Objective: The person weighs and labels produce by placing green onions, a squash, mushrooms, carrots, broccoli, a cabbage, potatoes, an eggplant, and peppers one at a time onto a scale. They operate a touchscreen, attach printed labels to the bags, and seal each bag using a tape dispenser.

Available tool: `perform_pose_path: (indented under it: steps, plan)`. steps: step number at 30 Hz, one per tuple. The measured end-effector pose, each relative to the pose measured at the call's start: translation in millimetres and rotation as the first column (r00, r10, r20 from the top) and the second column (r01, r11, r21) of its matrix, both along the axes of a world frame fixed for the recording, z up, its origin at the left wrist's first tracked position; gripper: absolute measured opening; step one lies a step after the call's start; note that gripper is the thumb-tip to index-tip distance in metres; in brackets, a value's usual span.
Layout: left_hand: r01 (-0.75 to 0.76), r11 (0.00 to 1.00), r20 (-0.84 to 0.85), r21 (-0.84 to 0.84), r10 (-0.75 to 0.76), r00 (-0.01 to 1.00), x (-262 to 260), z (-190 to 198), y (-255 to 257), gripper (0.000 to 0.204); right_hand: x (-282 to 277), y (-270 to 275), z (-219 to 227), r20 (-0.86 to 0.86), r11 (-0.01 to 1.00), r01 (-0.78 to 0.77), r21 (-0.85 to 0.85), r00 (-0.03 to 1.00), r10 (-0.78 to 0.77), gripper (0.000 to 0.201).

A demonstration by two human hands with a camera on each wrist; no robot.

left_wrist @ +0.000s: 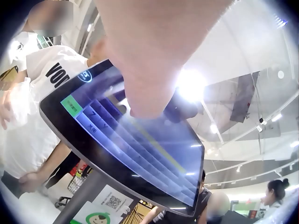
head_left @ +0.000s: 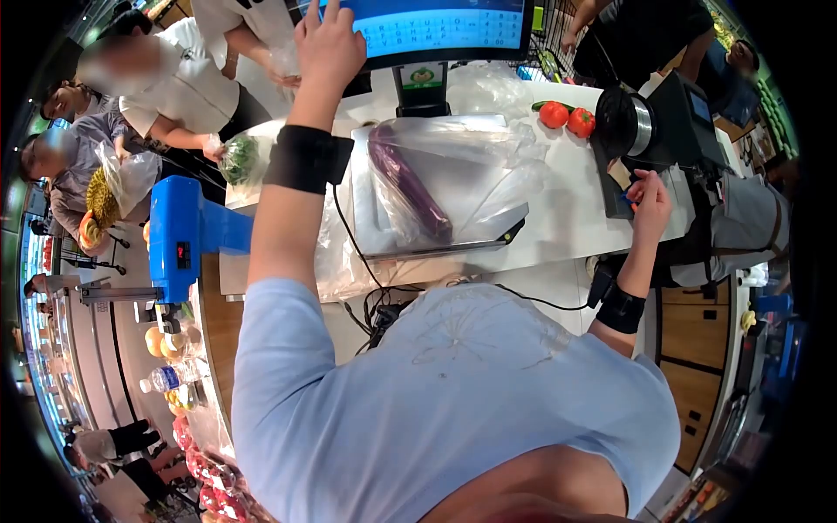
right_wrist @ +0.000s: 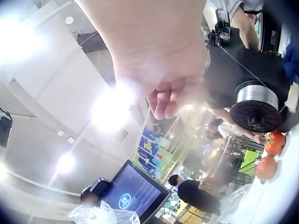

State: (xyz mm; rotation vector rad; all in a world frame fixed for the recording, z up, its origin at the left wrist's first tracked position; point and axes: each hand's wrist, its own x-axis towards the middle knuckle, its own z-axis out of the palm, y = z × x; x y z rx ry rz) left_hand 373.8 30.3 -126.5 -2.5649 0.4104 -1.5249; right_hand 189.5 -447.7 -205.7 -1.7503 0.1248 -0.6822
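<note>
The left hand (head_left: 330, 45) is raised at the left part of a touch screen (head_left: 445, 30) with on-screen keys; in the left wrist view that hand (left_wrist: 149, 84) covers part of the screen (left_wrist: 135, 144). Below the screen, a long purple eggplant (head_left: 408, 183) in clear plastic lies on the scale's tray (head_left: 370, 228). The right hand (head_left: 649, 202) hovers at the counter's right, beside the black device with the wire spool (head_left: 641, 125). Its fingers curl loosely in the right wrist view (right_wrist: 163, 88), with nothing seen in them.
Two tomatoes (head_left: 553, 114) and a green vegetable lie right of the scale, near loose clear bags (head_left: 488, 87). A blue device (head_left: 177, 235) stands at the left. A person in white holds bagged greens (head_left: 239, 160) at the counter's left edge. Cables hang before the torso.
</note>
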Motion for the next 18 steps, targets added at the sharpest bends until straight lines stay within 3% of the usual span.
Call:
perform_pose_path:
  steps: [4, 5, 7, 9, 11, 12, 13, 15, 17, 18]
  plan:
    - [0.224, 0.933, 0.116, -0.28, -0.198, 0.973, -21, -4, 5, 0.024, 6, -3, -6, -0.004, 1.0, 0.009, 0.028, 1.0, -0.009, 0.031]
    - [0.303, 0.876, 0.144, -0.374, -0.268, 0.953, -31, -9, 5, 0.025, 6, -1, -7, 0.008, 0.999, 0.007, 0.035, 1.0, -0.007, 0.031]
    - [0.306, 0.692, -0.047, -0.654, -0.441, 0.896, -59, -20, 2, 0.03, 8, 5, -11, -0.085, 1.0, 0.02, 0.016, 0.996, -0.019, 0.028]
    - [0.318, 0.67, -0.108, -0.67, -0.513, 0.852, -78, -41, -2, 0.038, 17, -3, -36, -0.134, 0.998, -0.042, 0.04, 0.99, 0.047, 0.022]
    - [0.295, 0.642, -0.199, -0.707, -0.582, 0.788, -99, -55, -12, 0.045, 20, 7, -46, -0.303, 0.982, -0.161, -0.101, 0.945, 0.124, 0.024]
    - [0.29, 0.638, -0.244, -0.714, -0.614, 0.75, -107, -60, -17, 0.051, 21, 8, -47, -0.45, 0.936, -0.273, -0.22, 0.88, 0.151, 0.043]
    - [0.254, 0.64, -0.32, -0.725, -0.64, 0.699, -112, -62, -21, 0.058, 21, 14, -47, -0.455, 0.939, -0.269, -0.214, 0.878, 0.148, 0.043]
    - [0.283, 0.661, -0.36, -0.695, -0.661, 0.658, -108, -74, -25, 0.068, 18, 37, -47, -0.513, 0.806, -0.502, -0.313, 0.804, 0.302, 0.064]
    - [0.271, 0.644, -0.403, -0.715, -0.697, 0.593, -98, -87, -27, 0.076, 22, 57, -46, -0.553, 0.771, -0.618, -0.154, 0.7, 0.452, 0.083]
    - [0.246, 0.653, -0.452, -0.716, -0.703, 0.549, -98, -84, -30, 0.086, 24, 66, -47, -0.564, 0.776, -0.613, -0.146, 0.696, 0.444, 0.083]
